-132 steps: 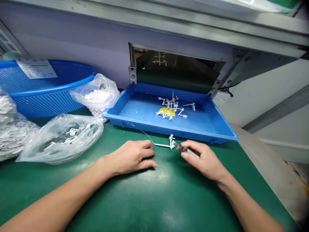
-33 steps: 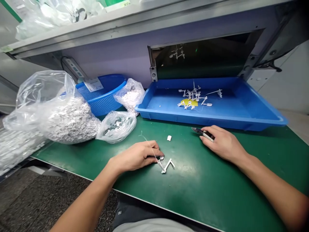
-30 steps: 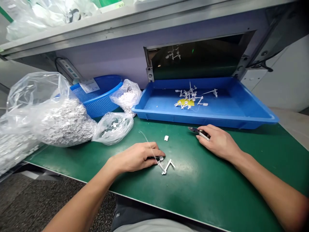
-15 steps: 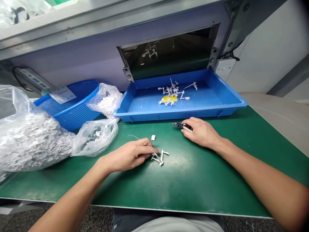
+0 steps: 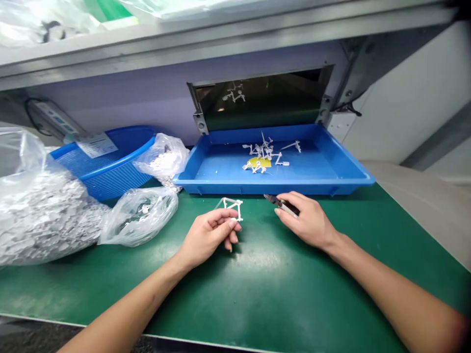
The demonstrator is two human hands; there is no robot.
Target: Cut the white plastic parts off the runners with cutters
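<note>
Now the white plastic sprue [image 5: 231,207] is off the green worktop [image 5: 257,294], pinched between the thumb and curled fingers [image 5: 225,226] of the left hand [image 5: 208,236], which are closed tight on its lower end. It stands just in front of the blue tray [image 5: 272,185]. The right hand [image 5: 308,224] rests on the worktop close beside it, its fingers folded round a pair of cutters [image 5: 276,201] whose dark tip points at the sprue without touching it.

Half a second ago the left hand pressed the sprue flat on the worktop; it has since lifted it and brought it nearer the tray. The right hand has barely shifted.

Counted: one sprue in hand, one pair of cutters, one tray holding a tangle of white sprues too knotted to count and one yellow piece [image 5: 262,163], one more sprue [image 5: 235,93] on the dark belt behind. To the left are one blue basket [image 5: 110,166] and three clear bags: a large one [image 5: 40,215] and two small [image 5: 142,215] [image 5: 165,159].
</note>
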